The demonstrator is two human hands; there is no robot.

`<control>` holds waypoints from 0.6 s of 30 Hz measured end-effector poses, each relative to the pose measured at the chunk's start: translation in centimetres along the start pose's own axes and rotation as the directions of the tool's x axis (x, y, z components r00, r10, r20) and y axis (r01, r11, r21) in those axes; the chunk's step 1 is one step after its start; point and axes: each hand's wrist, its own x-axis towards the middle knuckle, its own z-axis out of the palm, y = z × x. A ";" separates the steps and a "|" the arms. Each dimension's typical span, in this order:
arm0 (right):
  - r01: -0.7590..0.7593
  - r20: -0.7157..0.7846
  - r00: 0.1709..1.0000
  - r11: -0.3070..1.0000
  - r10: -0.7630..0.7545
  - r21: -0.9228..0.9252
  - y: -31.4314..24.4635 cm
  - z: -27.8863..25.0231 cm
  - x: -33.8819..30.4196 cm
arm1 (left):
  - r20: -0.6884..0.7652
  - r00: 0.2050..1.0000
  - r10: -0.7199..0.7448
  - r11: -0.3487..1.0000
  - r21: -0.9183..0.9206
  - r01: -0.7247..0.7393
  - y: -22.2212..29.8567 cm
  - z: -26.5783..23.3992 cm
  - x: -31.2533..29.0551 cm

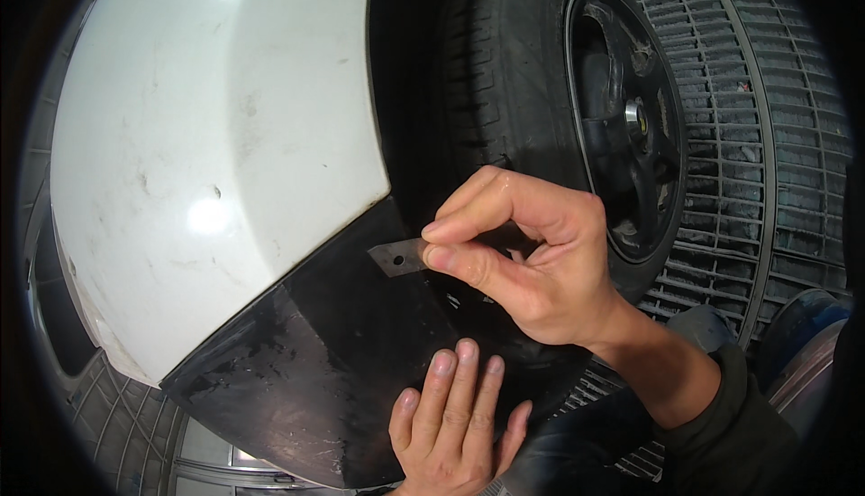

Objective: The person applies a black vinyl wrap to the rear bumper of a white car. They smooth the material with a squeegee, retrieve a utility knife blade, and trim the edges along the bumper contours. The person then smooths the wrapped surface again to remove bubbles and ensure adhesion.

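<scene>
Thumb and forefinger of my right hand (541, 262) pinch a small flat utility blade (393, 259) with a slanted end and a round hole. The blade's tip lies over the dark panel (360, 334), near its upper edge by the wheel arch; whether it touches the surface I cannot tell. My left hand (455, 428) rests lower down on the same panel, palm down, fingers stretched upward and thumb out to the right. Glossy black with dull, wrinkled-looking patches, the panel meets the white car body (207, 154) along a slanting line.
Right beside the panel stands a black tyre (514, 54) on a dark spoked wheel rim (622, 118). A metal floor grating (721, 109) runs along the right. My dark sleeve (739, 415) and a shoe-like blue shape (802, 325) are at the lower right.
</scene>
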 end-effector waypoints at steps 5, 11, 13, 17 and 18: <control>0.006 0.010 1.000 1.000 -0.006 0.010 -0.1 0.0 -0.3 | -0.071 0.997 0.003 1.000 -0.025 -0.005 -0.1 0.8 -0.2; 0.024 0.005 1.000 1.000 -0.024 -0.007 0.0 0.1 0.1 | -0.029 1.000 0.004 1.000 -0.010 -0.004 -0.1 0.3 0.0; 0.035 0.011 0.999 0.999 -0.035 -0.011 0.0 0.1 0.0 | -0.033 0.999 0.007 1.000 -0.013 -0.007 -0.1 0.3 0.0; 0.039 0.025 0.999 0.999 -0.038 -0.015 0.0 0.0 -0.2 | -0.020 1.000 0.002 1.000 0.000 -0.002 -0.1 0.2 -0.1; 0.041 0.027 0.999 0.999 -0.041 -0.018 0.0 0.0 -0.2 | -0.027 1.000 0.000 1.000 -0.003 0.000 0.0 0.3 -0.1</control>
